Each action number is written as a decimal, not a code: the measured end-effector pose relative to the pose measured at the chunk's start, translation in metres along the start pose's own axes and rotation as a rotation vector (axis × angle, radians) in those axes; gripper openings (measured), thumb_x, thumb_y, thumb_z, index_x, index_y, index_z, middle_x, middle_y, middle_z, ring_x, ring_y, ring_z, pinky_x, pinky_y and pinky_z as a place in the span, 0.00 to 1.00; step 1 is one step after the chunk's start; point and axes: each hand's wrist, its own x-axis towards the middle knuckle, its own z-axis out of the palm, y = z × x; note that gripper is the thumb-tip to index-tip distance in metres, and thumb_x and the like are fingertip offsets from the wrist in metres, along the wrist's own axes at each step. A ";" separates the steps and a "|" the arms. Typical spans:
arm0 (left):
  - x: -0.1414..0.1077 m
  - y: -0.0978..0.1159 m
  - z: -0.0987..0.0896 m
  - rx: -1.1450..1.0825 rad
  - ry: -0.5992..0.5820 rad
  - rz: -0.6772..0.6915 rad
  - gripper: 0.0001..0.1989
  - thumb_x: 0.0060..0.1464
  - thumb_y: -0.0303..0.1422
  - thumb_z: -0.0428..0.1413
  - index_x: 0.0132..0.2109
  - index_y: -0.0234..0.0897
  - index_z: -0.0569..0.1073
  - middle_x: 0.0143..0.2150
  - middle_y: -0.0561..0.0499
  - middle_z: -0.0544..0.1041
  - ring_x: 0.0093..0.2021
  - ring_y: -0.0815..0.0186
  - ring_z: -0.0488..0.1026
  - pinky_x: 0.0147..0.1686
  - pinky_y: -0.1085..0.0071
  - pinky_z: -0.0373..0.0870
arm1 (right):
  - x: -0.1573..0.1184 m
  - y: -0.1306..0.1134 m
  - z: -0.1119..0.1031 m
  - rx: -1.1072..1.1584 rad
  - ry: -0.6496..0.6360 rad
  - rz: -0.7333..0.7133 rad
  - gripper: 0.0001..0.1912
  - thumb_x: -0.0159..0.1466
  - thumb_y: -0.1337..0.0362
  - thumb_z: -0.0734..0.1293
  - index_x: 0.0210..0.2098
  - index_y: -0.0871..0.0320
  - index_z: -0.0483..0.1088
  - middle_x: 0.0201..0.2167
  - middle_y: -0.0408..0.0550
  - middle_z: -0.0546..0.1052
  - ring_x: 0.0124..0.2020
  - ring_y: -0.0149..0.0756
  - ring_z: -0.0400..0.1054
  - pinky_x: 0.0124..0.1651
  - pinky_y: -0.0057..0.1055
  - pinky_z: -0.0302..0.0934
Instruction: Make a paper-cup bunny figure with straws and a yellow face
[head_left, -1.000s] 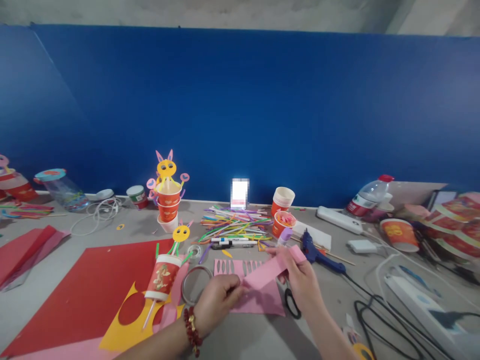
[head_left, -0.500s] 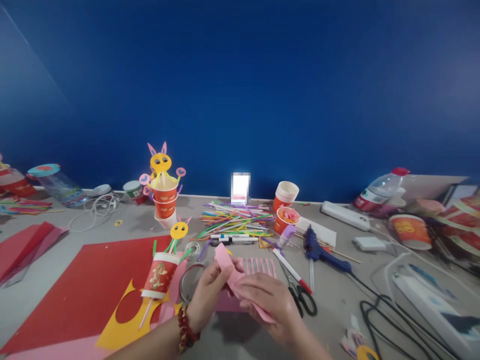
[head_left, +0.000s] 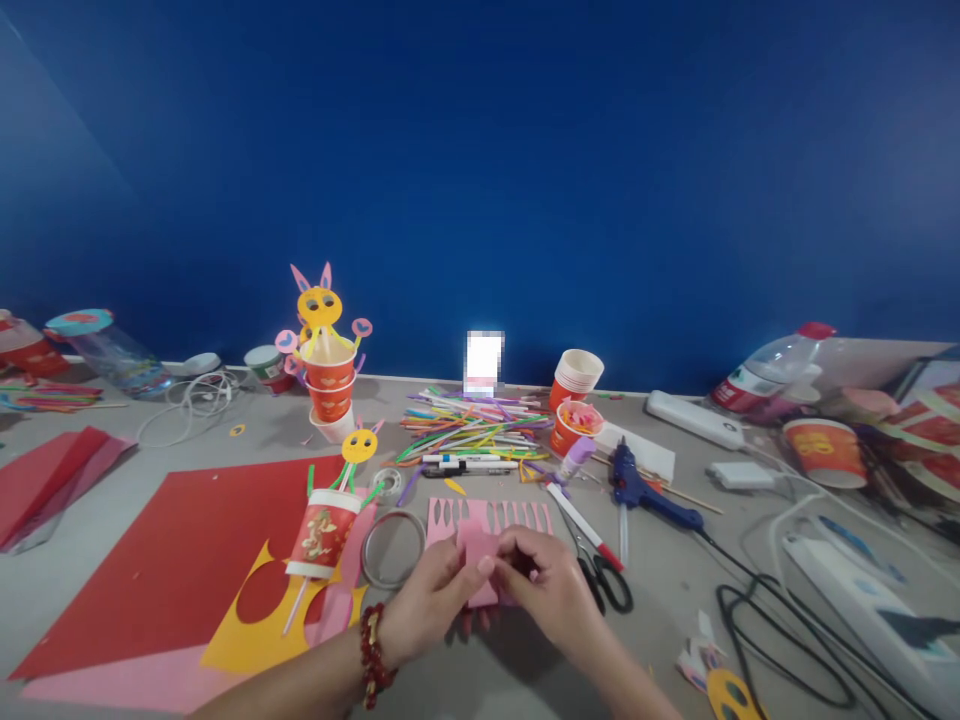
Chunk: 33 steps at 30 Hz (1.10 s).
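Observation:
Between my two hands is a strip of pink paper [head_left: 477, 545], held nearly upright near the front of the table. My left hand [head_left: 433, 598] grips its left side with the thumb across the front; a beaded bracelet is on that wrist. My right hand [head_left: 546, 588] pinches the strip's right edge with thumb and fingertips. Behind the strip lies a pink sheet [head_left: 536, 515] with a row of slots cut in it, partly hidden by my hands. Left of my left hand rests a roll of tape [head_left: 365, 552]. Scissors [head_left: 616, 590] lie just right of my right hand.
A decorated paper cup [head_left: 324, 535] lies on red paper [head_left: 150, 560] at left. Pipe cleaners [head_left: 472, 425] and markers [head_left: 469, 467] are ahead. A blue glue gun [head_left: 637, 490] with a looping black cable sits at right. Stacked cups [head_left: 330, 400] stand at back left.
The pink strip has turned from a slant to nearly upright. My right hand has shifted from lying across it to pinching its edge. More of the slotted pink sheet shows behind.

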 end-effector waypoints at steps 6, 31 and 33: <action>-0.001 0.007 0.004 -0.018 0.011 -0.054 0.32 0.57 0.59 0.47 0.27 0.33 0.75 0.20 0.49 0.74 0.18 0.70 0.68 0.18 0.76 0.64 | -0.002 0.000 0.005 -0.084 -0.020 0.051 0.09 0.59 0.68 0.66 0.25 0.56 0.62 0.18 0.35 0.63 0.21 0.27 0.56 0.26 0.24 0.50; -0.004 0.004 0.004 0.091 0.007 0.180 0.18 0.65 0.44 0.48 0.37 0.34 0.71 0.24 0.52 0.74 0.25 0.70 0.68 0.29 0.75 0.63 | 0.000 0.004 -0.004 0.137 0.021 0.011 0.18 0.63 0.53 0.68 0.24 0.58 0.66 0.20 0.38 0.64 0.22 0.27 0.55 0.25 0.25 0.49; -0.005 0.003 0.003 0.138 0.031 0.196 0.19 0.66 0.44 0.48 0.35 0.34 0.71 0.24 0.52 0.73 0.26 0.70 0.67 0.30 0.75 0.62 | 0.000 0.004 -0.004 0.139 0.024 0.018 0.18 0.63 0.53 0.68 0.23 0.58 0.65 0.20 0.37 0.62 0.22 0.27 0.54 0.25 0.25 0.49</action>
